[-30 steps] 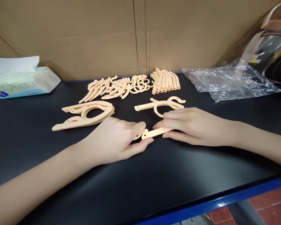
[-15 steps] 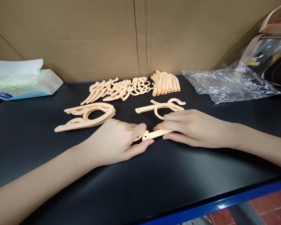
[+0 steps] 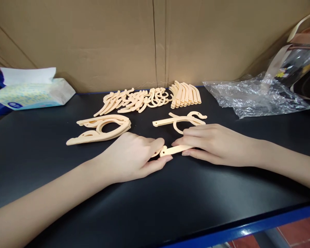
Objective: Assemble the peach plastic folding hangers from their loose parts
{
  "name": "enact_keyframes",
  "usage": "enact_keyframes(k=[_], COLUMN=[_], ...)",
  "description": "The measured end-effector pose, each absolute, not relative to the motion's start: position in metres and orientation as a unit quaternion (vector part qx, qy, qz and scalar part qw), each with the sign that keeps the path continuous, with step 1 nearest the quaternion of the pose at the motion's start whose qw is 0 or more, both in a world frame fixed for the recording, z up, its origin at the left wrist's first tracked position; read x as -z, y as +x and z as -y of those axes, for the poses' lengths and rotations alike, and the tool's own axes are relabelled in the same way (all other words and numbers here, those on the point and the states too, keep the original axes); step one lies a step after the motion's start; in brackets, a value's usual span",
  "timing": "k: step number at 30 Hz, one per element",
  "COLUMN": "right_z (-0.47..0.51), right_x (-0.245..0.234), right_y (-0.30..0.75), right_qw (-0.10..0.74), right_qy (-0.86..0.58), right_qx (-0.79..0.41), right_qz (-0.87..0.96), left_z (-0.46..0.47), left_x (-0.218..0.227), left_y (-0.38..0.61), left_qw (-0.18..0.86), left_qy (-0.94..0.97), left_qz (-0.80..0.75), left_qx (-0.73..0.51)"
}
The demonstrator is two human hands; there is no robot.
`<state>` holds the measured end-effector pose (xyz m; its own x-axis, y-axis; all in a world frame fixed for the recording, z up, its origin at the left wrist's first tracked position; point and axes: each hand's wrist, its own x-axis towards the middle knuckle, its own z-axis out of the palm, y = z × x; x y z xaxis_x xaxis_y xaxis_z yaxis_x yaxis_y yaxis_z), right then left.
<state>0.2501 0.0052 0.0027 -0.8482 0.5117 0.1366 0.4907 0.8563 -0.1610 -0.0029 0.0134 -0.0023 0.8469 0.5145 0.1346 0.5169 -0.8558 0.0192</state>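
My left hand [image 3: 134,156] is closed, thumb and forefinger pinching a cream plastic hanger piece [image 3: 156,152] that is mostly covered by the fingers. In my right hand [image 3: 214,144] is a cream hanger arm [image 3: 176,150] with a small hole at its left end. The ends of the two pieces meet between my hands; whether they are locked together I cannot tell. Just behind my right hand lie loose parts, among them a hanger hook [image 3: 197,114] and a long arm [image 3: 167,121]. Folded hangers [image 3: 90,138] lie stacked beyond my left hand.
At the back of the black table [image 3: 119,213] lie several hanger arms and hooks [image 3: 134,100], beside a row of curved tubular arms [image 3: 186,94]. A tissue pack [image 3: 36,93] sits at left, a crumpled clear bag [image 3: 250,96] at right. Cardboard [image 3: 105,44] stands behind.
The whole view has shifted a little, so everything appears slightly farther right and lower. Both hands keep the same grip on the joined-up ends, with no clear movement of the pieces.
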Motion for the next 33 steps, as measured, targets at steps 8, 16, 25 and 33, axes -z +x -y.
enact_keyframes(k=[8, 16, 25, 33], right_z=[-0.0049, -0.0058, -0.0066, -0.0057], right_x=[-0.0038, -0.0032, -0.0018, -0.0022], right_y=[0.2488, 0.2493, 0.2516, 0.2510], right_qw=[0.086, 0.079, 0.066, 0.079], right_qy=[-0.263, -0.269, -0.276, -0.272], right_qx=[-0.064, -0.067, -0.072, -0.068], right_qz=[0.959, 0.957, 0.956, 0.957], left_z=[-0.0133, -0.0124, -0.0108, -0.0098], left_x=[0.0042, 0.0002, 0.0030, -0.0021], left_y=[-0.0033, -0.0007, 0.0014, 0.0034], left_qw=[0.017, 0.008, 0.045, 0.029], left_qy=[-0.961, -0.959, -0.954, -0.954], left_qz=[0.264, 0.277, 0.293, 0.297], left_qx=[0.077, 0.050, 0.048, 0.026])
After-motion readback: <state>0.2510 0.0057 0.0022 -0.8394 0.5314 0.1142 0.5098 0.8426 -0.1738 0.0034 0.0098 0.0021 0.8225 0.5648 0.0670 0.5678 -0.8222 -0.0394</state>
